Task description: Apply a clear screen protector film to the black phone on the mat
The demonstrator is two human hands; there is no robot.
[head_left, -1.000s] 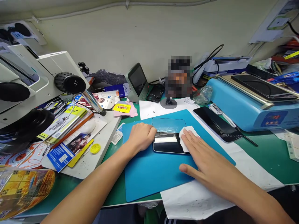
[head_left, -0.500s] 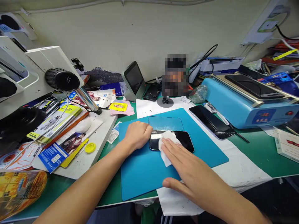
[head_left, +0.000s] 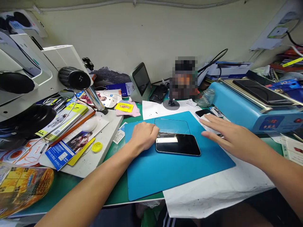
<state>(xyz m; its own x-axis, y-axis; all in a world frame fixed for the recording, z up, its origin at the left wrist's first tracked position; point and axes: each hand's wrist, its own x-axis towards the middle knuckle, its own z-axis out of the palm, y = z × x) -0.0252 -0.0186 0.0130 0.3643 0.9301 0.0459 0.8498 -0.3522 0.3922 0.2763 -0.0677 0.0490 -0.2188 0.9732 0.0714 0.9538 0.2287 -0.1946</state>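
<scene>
the right hand [head_left: 234, 140], with the white wipe [head_left: 210, 129] under its extended fingers, had moved off the black-screened phone [head_left: 184, 145] to beside the far phone [head_left: 201, 112]; contact there could not be determined. the near screen was thus uncovered, and its wiping was judged paused or done. the left hand [head_left: 145, 135] remained curled at that phone's far-left corner; its grip could not be confirmed. the phone lay face up on the blue mat [head_left: 146, 181], long axis left to right, right end slightly nearer the person; which end was its top was unclear.
</scene>
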